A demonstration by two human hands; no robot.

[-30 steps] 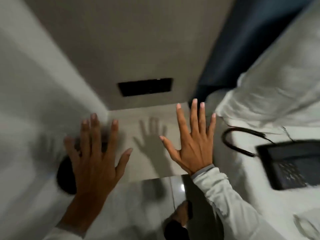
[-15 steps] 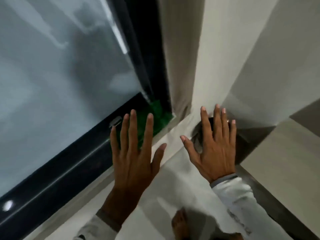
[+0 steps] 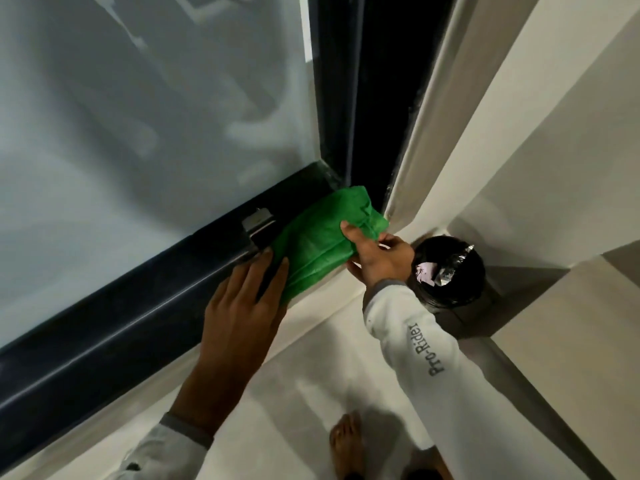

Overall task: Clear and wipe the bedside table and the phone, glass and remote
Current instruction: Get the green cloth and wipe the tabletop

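Observation:
A folded green cloth (image 3: 322,240) lies on the dark window frame's bottom rail (image 3: 138,313), in the corner by the wall. My right hand (image 3: 377,258) grips the cloth's right end, thumb on top. My left hand (image 3: 242,306) rests flat with its fingers spread, fingertips touching the cloth's left edge and the rail. The bedside table, phone, glass and remote are out of view.
A black lined waste bin (image 3: 450,271) with crumpled foil and paper inside stands in the floor corner right of my right hand. Frosted window glass (image 3: 138,116) fills the left. A pale wall (image 3: 536,133) rises at right. My bare foot (image 3: 348,445) stands on the light floor.
The view has swung from the bedside table and phone to the window corner. Both hands, held open in the air before, have reached the green cloth; the right one has closed on it.

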